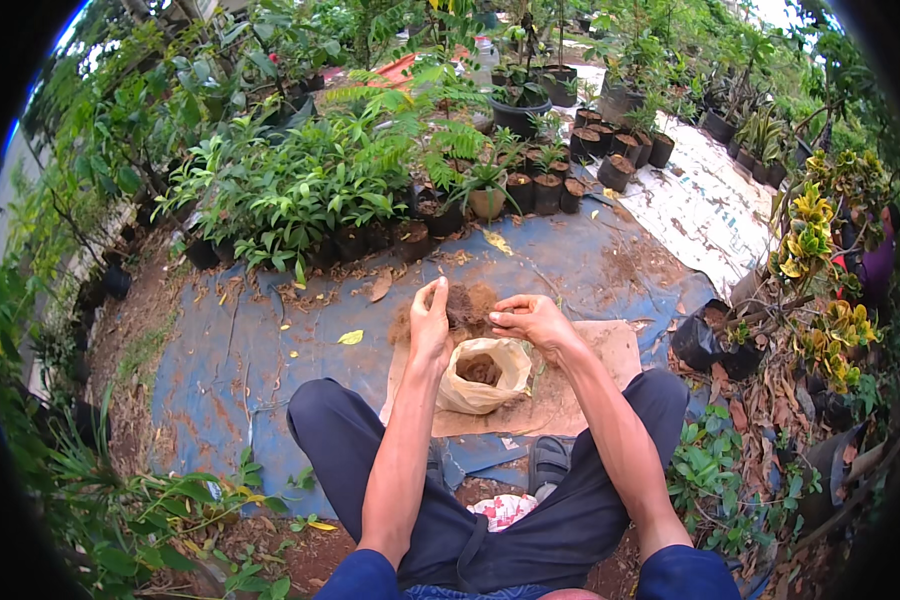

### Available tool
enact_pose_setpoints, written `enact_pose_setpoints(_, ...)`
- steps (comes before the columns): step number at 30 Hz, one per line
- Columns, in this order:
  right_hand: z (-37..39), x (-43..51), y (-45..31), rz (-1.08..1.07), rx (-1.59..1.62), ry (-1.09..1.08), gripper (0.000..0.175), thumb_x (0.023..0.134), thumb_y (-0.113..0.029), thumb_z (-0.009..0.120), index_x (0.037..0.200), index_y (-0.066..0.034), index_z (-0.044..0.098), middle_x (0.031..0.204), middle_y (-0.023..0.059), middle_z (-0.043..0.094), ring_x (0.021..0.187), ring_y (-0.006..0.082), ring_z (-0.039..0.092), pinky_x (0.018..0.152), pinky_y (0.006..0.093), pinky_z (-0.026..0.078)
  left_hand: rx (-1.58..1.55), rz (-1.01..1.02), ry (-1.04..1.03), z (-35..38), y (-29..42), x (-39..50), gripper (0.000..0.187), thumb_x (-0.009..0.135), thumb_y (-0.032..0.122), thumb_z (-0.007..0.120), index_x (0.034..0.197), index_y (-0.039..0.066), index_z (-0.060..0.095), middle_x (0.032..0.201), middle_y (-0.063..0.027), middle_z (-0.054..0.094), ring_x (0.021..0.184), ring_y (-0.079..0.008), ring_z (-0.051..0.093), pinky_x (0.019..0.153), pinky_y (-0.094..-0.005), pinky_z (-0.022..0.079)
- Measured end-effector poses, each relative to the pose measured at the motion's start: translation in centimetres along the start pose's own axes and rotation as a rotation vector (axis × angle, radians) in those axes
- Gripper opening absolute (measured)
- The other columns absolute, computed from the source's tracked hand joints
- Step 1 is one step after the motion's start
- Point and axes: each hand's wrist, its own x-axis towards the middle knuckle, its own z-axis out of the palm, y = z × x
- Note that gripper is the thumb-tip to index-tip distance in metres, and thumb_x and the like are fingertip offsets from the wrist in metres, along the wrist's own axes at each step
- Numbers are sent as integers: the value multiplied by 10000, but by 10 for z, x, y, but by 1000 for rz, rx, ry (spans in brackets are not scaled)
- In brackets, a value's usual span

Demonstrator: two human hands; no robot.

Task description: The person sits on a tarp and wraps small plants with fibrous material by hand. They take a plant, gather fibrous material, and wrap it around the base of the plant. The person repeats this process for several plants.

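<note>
My left hand (429,319) is raised above the far side of an open pale plastic sack, thumb upward. A dark clump of brown fibre (461,306), like coconut coir, is against its fingers and appears held. Across from it, my right hand (531,321) has its fingers curled with the tips near the clump; whether they pinch any strands is too small to tell. The pale sack (487,394) has a rolled-down rim and brown fibrous material (479,369) inside. Under it lies a flat tan sheet (607,356). Lighter brown fibre (400,324) shows behind my left hand.
A soil-strewn blue tarp (202,390) surrounds the sheet. Potted leafy seedlings (292,187) and several black nursery bags of soil (547,191) line its far side. At right stand a yellow-green croton (806,232) and a black grow bag (697,337). My knees flank the sack.
</note>
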Motion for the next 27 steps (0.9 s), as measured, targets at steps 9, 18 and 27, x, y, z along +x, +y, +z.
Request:
enact_pose_setpoints(9, -8, -2, -4, 16, -45, 57, 257, 856, -27, 747, 1042, 80, 606, 978, 133, 675, 857, 213, 714, 762, 259, 612, 50, 168, 174, -21, -17, 26, 345, 1002, 322, 599, 1172, 29, 540, 999, -44, 631, 871, -139, 627, 769, -339, 550)
enact_pose_setpoints(18, -41, -1, 0, -176, -286, 227, 237, 872, -75, 730, 1035, 75, 648, 917, 143, 698, 813, 180, 694, 710, 287, 612, -192, 26, -11, -48, 18, 17, 329, 1039, 357, 500, 1166, 53, 502, 991, -125, 637, 846, -250, 656, 739, -394, 570)
enact_pose_setpoints(27, -12, 2, 27, -478, -952, 268, 200, 870, -68, 670, 1042, 32, 651, 953, 222, 712, 895, 346, 700, 796, 404, 545, -26, -38, -194, -12, -4, -2, 298, 1050, 307, 466, 1159, 30, 480, 1080, -150, 629, 984, -255, 663, 863, -401, 586)
